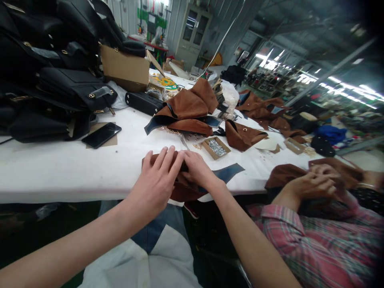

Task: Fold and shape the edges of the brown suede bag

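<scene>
A brown suede-like piece [187, 192] with a dark blue flap lies at the front edge of the white table, under both of my hands. My left hand [162, 172] rests over its left part, fingers bent around the top edge. Against it, from the right, my right hand [196, 168] grips the same piece, its fingertips partly hidden behind the material. Just beyond stands a small cardboard box [216, 147] of silver metal parts, with small gold pieces [197, 146] scattered beside it.
Black bags [60, 92] are piled at the left, near a phone [102, 135] and a cardboard box [124, 68]. Brown pieces [189, 106] lie farther back on the white table [60, 168]. At the right, another person's hands [315, 184] hold brown material.
</scene>
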{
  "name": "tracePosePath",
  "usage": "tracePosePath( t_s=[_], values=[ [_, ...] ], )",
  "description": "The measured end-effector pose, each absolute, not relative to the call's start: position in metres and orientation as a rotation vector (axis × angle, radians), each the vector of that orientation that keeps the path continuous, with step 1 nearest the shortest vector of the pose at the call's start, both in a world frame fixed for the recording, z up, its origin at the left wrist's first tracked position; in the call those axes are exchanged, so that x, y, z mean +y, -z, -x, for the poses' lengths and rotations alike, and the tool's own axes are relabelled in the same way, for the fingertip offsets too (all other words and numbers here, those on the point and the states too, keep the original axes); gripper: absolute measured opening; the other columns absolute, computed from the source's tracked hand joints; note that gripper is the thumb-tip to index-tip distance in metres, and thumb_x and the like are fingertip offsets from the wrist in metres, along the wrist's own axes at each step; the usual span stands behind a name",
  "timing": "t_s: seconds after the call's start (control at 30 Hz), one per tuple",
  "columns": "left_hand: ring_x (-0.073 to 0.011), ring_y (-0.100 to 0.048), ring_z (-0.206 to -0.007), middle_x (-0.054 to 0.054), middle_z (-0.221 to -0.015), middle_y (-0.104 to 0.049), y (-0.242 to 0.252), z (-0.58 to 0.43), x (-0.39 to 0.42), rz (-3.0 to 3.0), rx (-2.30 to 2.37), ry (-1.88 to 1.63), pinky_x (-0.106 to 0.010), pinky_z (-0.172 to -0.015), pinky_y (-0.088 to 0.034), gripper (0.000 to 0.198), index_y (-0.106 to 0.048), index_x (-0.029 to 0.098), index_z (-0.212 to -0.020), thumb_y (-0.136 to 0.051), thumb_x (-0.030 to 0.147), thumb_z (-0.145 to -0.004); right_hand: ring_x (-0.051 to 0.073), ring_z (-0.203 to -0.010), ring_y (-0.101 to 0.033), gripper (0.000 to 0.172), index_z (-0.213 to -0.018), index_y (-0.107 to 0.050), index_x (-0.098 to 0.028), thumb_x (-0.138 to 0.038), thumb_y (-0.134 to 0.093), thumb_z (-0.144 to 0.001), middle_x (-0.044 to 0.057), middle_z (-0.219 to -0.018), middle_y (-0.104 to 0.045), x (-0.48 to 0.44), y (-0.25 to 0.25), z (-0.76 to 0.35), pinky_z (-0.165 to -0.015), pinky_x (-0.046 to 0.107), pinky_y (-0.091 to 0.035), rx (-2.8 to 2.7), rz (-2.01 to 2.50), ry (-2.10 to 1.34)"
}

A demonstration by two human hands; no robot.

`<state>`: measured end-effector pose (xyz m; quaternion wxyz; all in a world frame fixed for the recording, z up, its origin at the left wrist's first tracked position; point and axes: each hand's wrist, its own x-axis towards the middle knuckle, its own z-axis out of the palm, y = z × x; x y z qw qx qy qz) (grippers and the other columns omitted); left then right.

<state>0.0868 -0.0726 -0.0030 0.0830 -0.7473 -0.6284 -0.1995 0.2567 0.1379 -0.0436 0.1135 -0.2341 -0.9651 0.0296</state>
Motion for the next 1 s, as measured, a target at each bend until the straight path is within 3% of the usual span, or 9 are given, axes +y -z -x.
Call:
tracePosePath(
  t_s=[0.17, 0.27, 0.37, 0.53, 0.6, 0.7, 0.8, 0.87, 1.0],
  values=[
    [-0.0417, -0.042, -0.164, -0.023, -0.177, -0.045, 0.000, -0.088, -0.065, 2.372, -1.953, 0.937, -0.063, -0.134, -0.037, 0.112, -0.021, 0.015, -0.181, -0.090, 0.051, -0.101, 0.018, -0.086, -0.063, 0.017, -0.099, -0.076, -0.018, -0.034, -0.079, -0.102, 0.005, -0.096, -0.077, 0.136, 0.028, -0.241, -0.079, 0.031, -0.042, -2.769, 0.764, -0.301],
    [-0.0433, -0.048, -0.158, -0.026, -0.172, -0.050, -0.006, -0.094, -0.064, 2.188, -1.992, 0.978, -0.067, -0.133, -0.035, 0.116, -0.025, 0.013, -0.180, -0.094, 0.059, -0.099, 0.011, -0.065, -0.044, 0.037, -0.074, -0.065, -0.016, -0.033, -0.069, -0.107, -0.001, -0.067, -0.059, 0.138, 0.016, -0.236, -0.066, 0.031, -0.028, -2.646, 0.862, -0.544],
    [-0.0485, -0.034, -0.166, -0.030, -0.179, -0.038, -0.008, -0.097, -0.058, 2.044, -2.057, 0.659, -0.078, -0.134, -0.029, 0.120, -0.019, 0.011, -0.183, -0.096, 0.041, -0.096, 0.009, -0.063, -0.038, 0.040, -0.067, -0.059, -0.014, -0.025, -0.063, -0.105, -0.003, -0.061, -0.050, 0.140, 0.008, -0.231, -0.064, 0.031, -0.025, -2.606, 0.886, -0.712],
    [-0.0445, -0.011, -0.177, -0.021, -0.190, 0.004, 0.001, -0.103, -0.056, 2.224, -2.190, -0.014, -0.076, -0.134, -0.036, 0.147, -0.006, 0.012, -0.188, -0.103, 0.046, -0.082, 0.011, -0.071, -0.049, 0.029, -0.073, -0.067, -0.013, -0.018, -0.064, -0.102, 0.001, -0.073, -0.065, 0.149, -0.002, -0.244, -0.067, 0.027, -0.033, -2.695, 0.988, -0.828],
    [-0.0415, 0.000, -0.179, -0.016, -0.188, 0.017, 0.005, -0.103, -0.059, 2.285, -2.203, -0.110, -0.074, -0.138, -0.031, 0.152, -0.003, 0.015, -0.188, -0.104, 0.052, -0.080, 0.014, -0.090, -0.066, 0.013, -0.098, -0.079, -0.015, -0.020, -0.069, -0.102, 0.003, -0.095, -0.078, 0.164, -0.009, -0.260, -0.080, 0.023, -0.047, -2.738, 0.780, -1.145],
    [-0.0418, 0.008, -0.178, -0.016, -0.185, 0.025, 0.014, -0.101, -0.061, 2.317, -2.156, -0.135, -0.074, -0.139, -0.029, 0.149, -0.004, 0.019, -0.188, -0.103, 0.040, -0.079, 0.019, -0.124, -0.074, 0.044, -0.152, -0.069, -0.025, -0.043, -0.068, -0.112, 0.009, -0.141, -0.077, 0.206, -0.018, -0.286, -0.102, 0.027, -0.060, -2.484, 0.690, -1.541],
    [-0.0449, 0.008, -0.177, -0.022, -0.185, 0.024, 0.025, -0.096, -0.055, 2.253, -2.084, -0.020, -0.074, -0.137, -0.033, 0.130, -0.012, 0.015, -0.188, -0.091, 0.022, -0.084, 0.022, -0.122, -0.078, 0.043, -0.150, -0.072, -0.019, -0.042, -0.055, -0.118, 0.017, -0.144, -0.076, 0.258, -0.017, -0.307, -0.097, 0.028, -0.064, -2.248, 1.521, -0.890],
    [-0.0458, 0.007, -0.177, -0.023, -0.185, 0.023, 0.028, -0.092, -0.051, 2.236, -2.099, 0.013, -0.072, -0.137, -0.034, 0.119, -0.021, 0.012, -0.187, -0.086, 0.019, -0.087, 0.031, -0.130, -0.076, 0.038, -0.139, -0.078, -0.008, -0.029, -0.068, -0.110, 0.027, -0.142, -0.074, 0.288, -0.009, -0.318, -0.104, 0.034, -0.062, -2.127, 1.912, -0.440],
    [-0.0397, 0.010, -0.178, -0.018, -0.185, 0.023, 0.020, -0.085, -0.047, 2.419, -2.187, -0.065, -0.068, -0.143, -0.023, 0.129, -0.031, 0.013, -0.184, -0.101, 0.046, -0.081, 0.040, -0.136, -0.072, 0.052, -0.136, -0.080, -0.003, -0.031, -0.091, -0.094, 0.031, -0.138, -0.074, 0.322, 0.015, -0.336, -0.111, 0.041, -0.059, -2.091, 2.147, -0.238]
  ],
)
